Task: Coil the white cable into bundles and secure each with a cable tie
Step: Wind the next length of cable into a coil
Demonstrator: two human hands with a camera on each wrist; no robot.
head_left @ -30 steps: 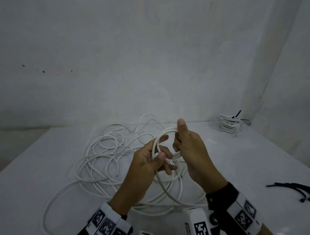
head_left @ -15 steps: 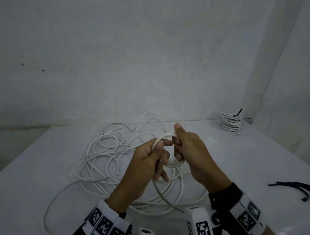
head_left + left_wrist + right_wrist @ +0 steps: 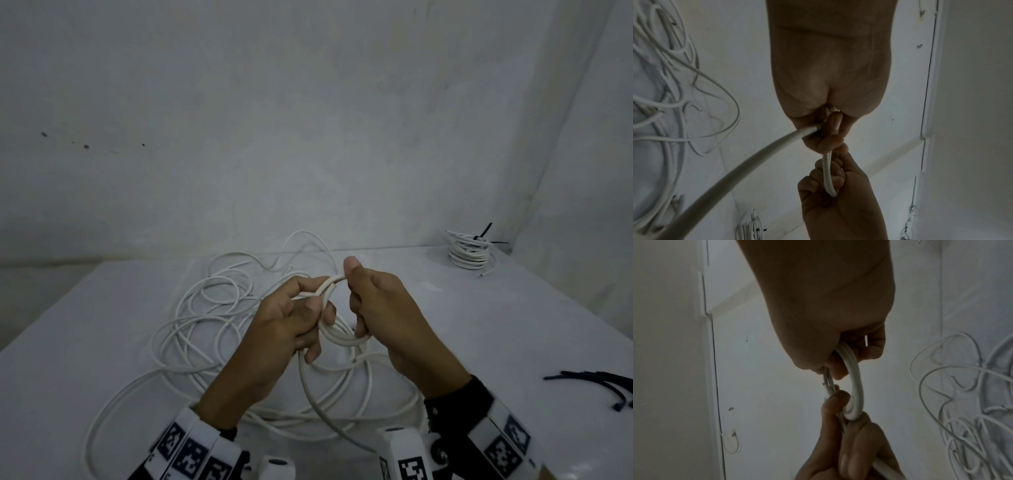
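Head and wrist views of a coiling step in hand. The left hand (image 3: 291, 318) and right hand (image 3: 380, 308) both grip a small coil of thick white round cable (image 3: 337, 337), held above the middle of the white bench (image 3: 513, 325); left fingers curl round the near side of the loop, while the right thumb presses its top and the right fingers hook its lower arc. The coil seems to hold only two or three turns, though the fingers hide part of it. The cable's tail runs down to a loose tangle of white cable (image 3: 205, 308) spread over the bench's left and middle. One finished white cable bundle with a black tie (image 3: 469, 250) sits at the far right corner. Spare black cable ties (image 3: 603, 383) lie at the right edge. Judged so: one bundle done, most cable left to coil and tie.
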